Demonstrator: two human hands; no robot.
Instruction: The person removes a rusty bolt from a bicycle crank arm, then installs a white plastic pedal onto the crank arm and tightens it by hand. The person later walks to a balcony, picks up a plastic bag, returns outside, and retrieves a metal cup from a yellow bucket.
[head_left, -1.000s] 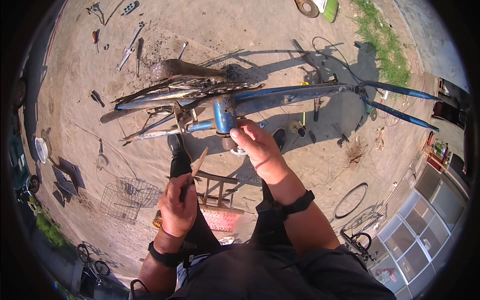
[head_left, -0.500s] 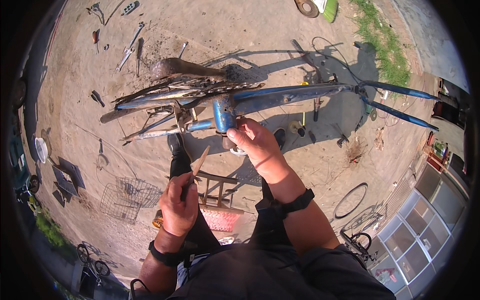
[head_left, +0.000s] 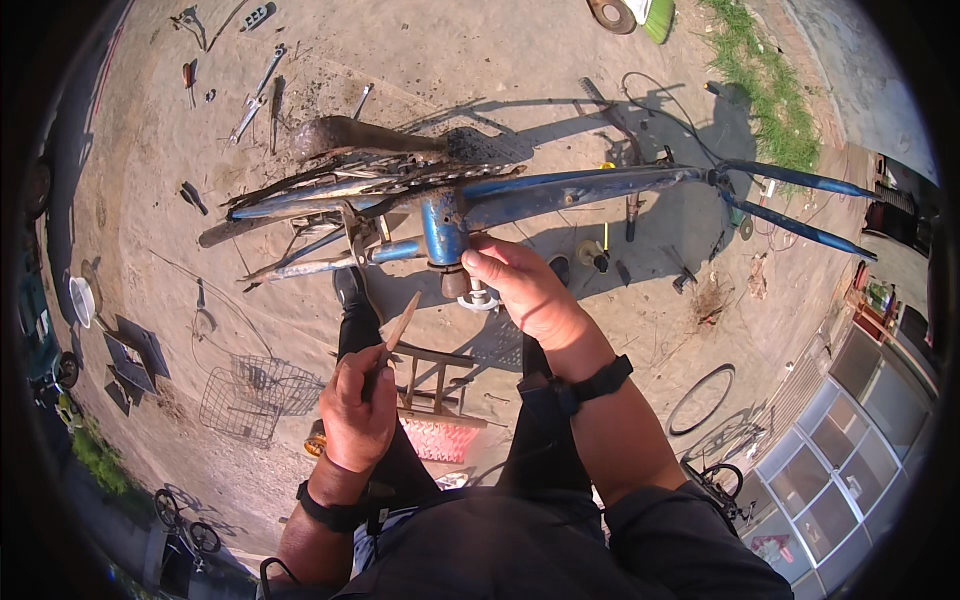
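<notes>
A long, blue, rust-spotted metal bicycle frame point(head_left: 590, 187) stretches across the middle of the bare, sandy-coloured ground point(head_left: 620, 400), its two-pronged fork point(head_left: 800, 178) pointing toward the ground's right edge. The right hand point(head_left: 527, 288) has its thumb and bent fingers close together at the near end of the frame's short blue tubular shell point(head_left: 443, 228); whether they pinch anything is hidden. A shiny silver metal piece point(head_left: 480, 299) shows just below those fingers, beside a rusty brown cylindrical end point(head_left: 455, 284). The left hand point(head_left: 358, 415) is closed around a slim, pointed, brown-bladed tool point(head_left: 402, 323), tip upward, apart from the frame. Silver metal spanners point(head_left: 258, 95) lie toward the ground's far left corner.
</notes>
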